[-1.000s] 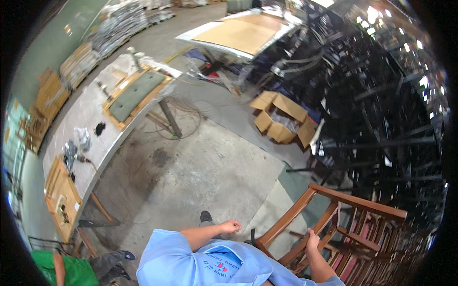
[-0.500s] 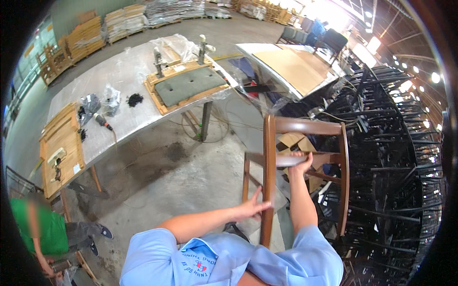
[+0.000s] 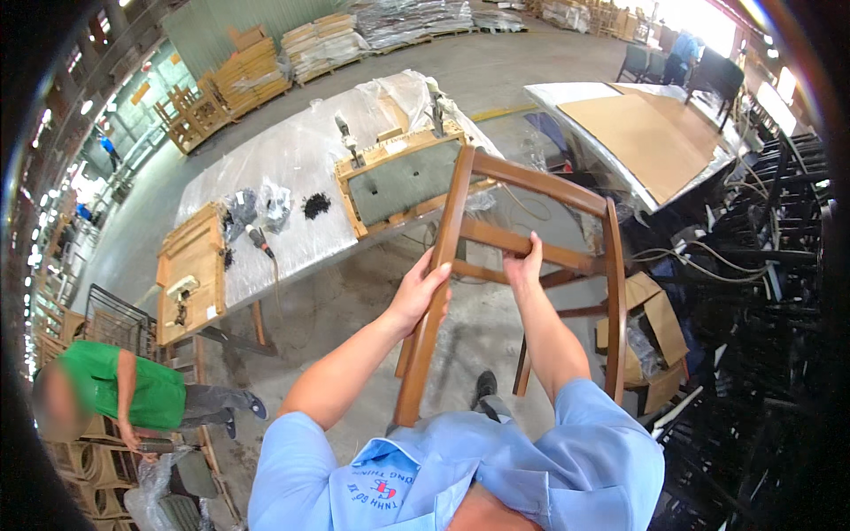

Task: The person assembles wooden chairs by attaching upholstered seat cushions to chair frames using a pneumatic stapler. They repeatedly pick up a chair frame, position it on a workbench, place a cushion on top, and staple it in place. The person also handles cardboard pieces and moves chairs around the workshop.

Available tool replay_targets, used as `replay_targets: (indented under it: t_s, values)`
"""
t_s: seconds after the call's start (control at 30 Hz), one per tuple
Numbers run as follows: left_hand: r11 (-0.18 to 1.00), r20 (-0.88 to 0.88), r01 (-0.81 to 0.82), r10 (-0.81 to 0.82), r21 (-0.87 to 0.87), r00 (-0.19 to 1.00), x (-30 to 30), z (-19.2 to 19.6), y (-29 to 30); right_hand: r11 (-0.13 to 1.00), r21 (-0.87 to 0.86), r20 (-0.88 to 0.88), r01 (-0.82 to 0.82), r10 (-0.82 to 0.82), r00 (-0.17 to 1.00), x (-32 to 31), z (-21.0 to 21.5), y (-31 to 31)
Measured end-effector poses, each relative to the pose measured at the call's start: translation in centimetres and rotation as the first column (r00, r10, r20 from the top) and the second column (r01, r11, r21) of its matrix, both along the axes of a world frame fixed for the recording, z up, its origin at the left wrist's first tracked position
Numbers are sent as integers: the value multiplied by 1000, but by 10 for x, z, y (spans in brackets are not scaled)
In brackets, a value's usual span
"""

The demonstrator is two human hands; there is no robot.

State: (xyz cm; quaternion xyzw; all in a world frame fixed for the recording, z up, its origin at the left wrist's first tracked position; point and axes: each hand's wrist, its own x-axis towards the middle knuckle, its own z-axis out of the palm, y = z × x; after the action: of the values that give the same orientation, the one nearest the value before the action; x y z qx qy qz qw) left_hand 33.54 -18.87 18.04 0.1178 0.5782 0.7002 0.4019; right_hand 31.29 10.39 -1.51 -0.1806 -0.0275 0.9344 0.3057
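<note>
A brown wooden chair frame, with no seat on it, is held up tilted in front of me. My left hand is wrapped around its long left post, thumb on top. Farther right, my right hand grips the middle crossbar from below. Just beyond the frame, a grey padded panel lies in a wooden jig with toggle clamps on the plastic-covered table. The frame's post overlaps the jig's right side in view.
On the table are a second wooden jig, a power screwdriver, a pile of small black parts and plastic bags. Right are an open cardboard box and stacked black frames. A co-worker in green stands left.
The chair frame has swung left toward the table and tilted. My left hand, earlier with fingers spread against the post, now wraps around it. My right hand still grips the crossbar.
</note>
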Motion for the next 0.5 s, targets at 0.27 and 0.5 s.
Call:
replay_targets:
  t_s: [0.27, 0.5]
  values:
    - [951, 181, -254, 286, -178, 941, -34, -35, -54, 954, -50, 166, -295, 299, 940, -66, -46, -78]
    - [884, 294, -438, 467, -161, 834, -84, -75, -100, 818, -7, 327, -575, 545, 772, -149, -43, -120]
